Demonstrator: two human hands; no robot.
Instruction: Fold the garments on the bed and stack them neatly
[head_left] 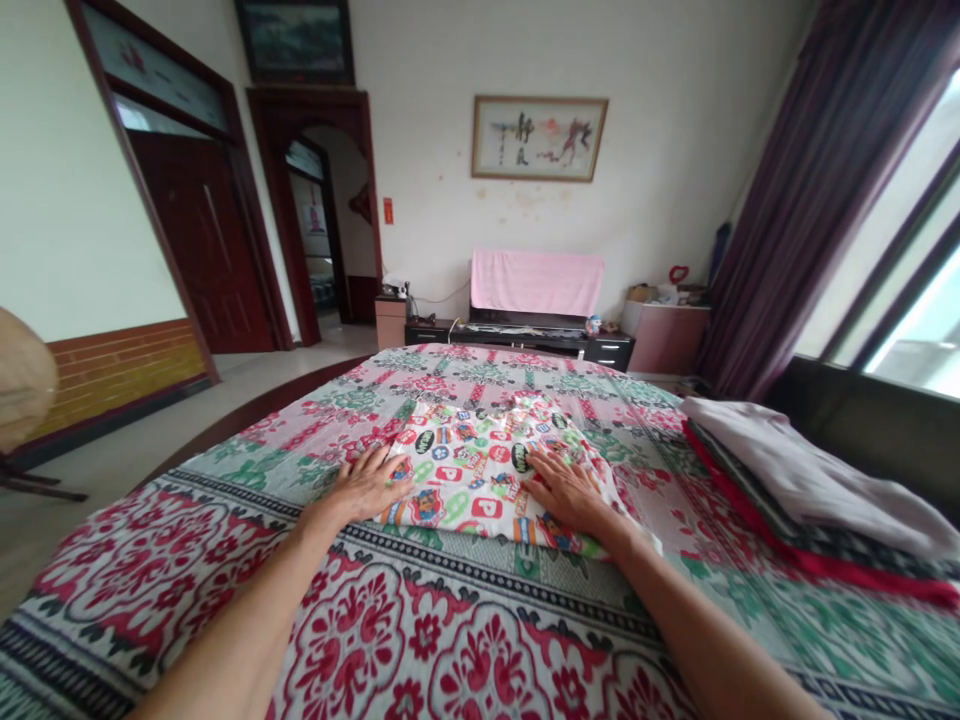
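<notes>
A small folded garment [480, 465] with a bright cartoon print lies on the patterned bedspread [420, 620]. My left hand [367, 482] rests flat on its left edge, fingers spread and pointing away from me. My right hand [566, 488] lies flat on its right part, fingers spread too. Neither hand grips anything; both palms press down on the cloth.
A stack of folded clothes [810, 490] sits on the bed at the right, near a dark sill and purple curtain [810, 190]. Beyond the bed's foot stands a low TV unit draped with a pink towel [536, 282]. Doors are at the left.
</notes>
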